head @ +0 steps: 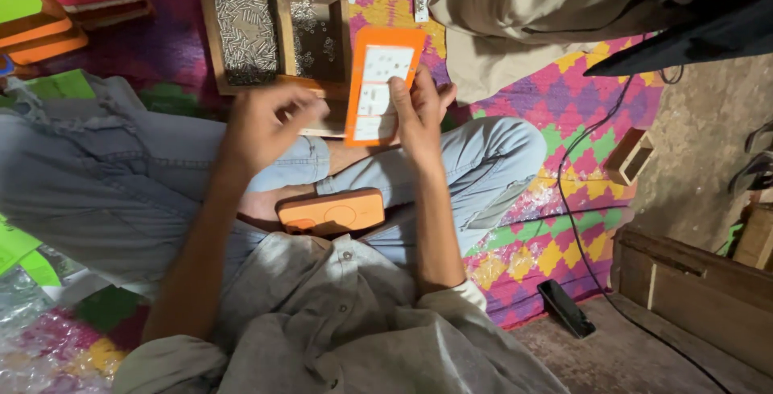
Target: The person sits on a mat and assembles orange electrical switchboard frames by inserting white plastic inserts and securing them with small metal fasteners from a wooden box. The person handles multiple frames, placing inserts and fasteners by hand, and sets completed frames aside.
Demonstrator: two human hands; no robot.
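The patterned mat (564,104) spreads under crossed legs in jeans, with a wooden tray (208,36) of small metal screws just ahead of the knees. The right hand (420,112) grips an orange switch plate (382,84) upright over the lap, fingers curled round its edge. The left hand (262,124) hovers beside it, fingers pinched together, though what they hold is too blurred to tell; another orange plate (332,211) lies in the lap.

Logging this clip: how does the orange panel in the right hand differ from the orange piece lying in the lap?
The held panel stands upright in the right hand and carries white inserts; the lap piece lies flat, untouched, and plain with faint moulded outlines. The held panel looks longer and narrower. Both are orange plastic with rounded corners.
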